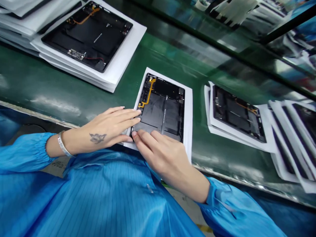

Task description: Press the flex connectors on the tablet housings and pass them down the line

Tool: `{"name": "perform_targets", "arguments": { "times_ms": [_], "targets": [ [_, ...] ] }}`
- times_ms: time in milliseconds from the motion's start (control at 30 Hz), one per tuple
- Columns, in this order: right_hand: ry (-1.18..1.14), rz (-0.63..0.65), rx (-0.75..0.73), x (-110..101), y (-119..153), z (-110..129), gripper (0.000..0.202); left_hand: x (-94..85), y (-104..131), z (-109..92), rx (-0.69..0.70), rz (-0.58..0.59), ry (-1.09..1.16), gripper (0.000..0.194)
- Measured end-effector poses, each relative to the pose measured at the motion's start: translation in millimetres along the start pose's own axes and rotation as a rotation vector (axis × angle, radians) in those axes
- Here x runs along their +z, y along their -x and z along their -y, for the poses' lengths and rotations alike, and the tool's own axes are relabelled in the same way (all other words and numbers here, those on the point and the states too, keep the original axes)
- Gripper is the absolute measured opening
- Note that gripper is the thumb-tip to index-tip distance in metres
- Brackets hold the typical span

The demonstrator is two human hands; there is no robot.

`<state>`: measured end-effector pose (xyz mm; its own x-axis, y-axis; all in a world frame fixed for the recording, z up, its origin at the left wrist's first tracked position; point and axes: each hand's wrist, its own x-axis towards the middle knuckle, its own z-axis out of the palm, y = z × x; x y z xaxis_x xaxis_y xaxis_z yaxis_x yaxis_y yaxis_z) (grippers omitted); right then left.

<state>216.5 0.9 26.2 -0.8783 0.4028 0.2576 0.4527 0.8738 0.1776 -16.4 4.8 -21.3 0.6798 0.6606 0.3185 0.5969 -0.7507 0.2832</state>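
Left hand (118, 125), opened tablet (160, 102) and right hand (160, 148) meet by the near edge of the worktop (22, 72).
Leftmost on my feed, a similar tablet (89, 38) lies on stacked white sheets (108, 80), farther from that edge. My left hand lies nearly flat, thumb apart from the fingers, fingertips at the central tablet's left rim; I'd steady the rim lightly there, clear of the orange ribbon (148, 95). The tablet rests on a white sheet (188, 131). My right hand's fingers are bunched together at its near-left corner; I cannot tell whether they pinch anything. I judge small, even pressure along the rim best, without leaning on the dark panels. Rightward, another tablet (237, 113) sits on paper.
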Motion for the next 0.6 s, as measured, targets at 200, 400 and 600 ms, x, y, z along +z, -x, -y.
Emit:
{"name": "perform_targets", "arguments": {
  "times_ms": [200, 400, 600],
  "targets": [
    [-0.021, 0.045, -0.038, -2, -5, -4, 0.023, 0.2, 1, 3, 0.002, 0.023, -0.027, 0.05],
    [0.015, 0.026, 0.003, -2, -6, 0, 0.029, 2.1, 1, 3, -0.001, 0.02, -0.02, 0.051],
    [-0.02, -0.097, 0.034, 5, 5, -4, 0.025, -1.9, 1, 4, -0.008, 0.045, -0.044, 0.056]
  ]
}}
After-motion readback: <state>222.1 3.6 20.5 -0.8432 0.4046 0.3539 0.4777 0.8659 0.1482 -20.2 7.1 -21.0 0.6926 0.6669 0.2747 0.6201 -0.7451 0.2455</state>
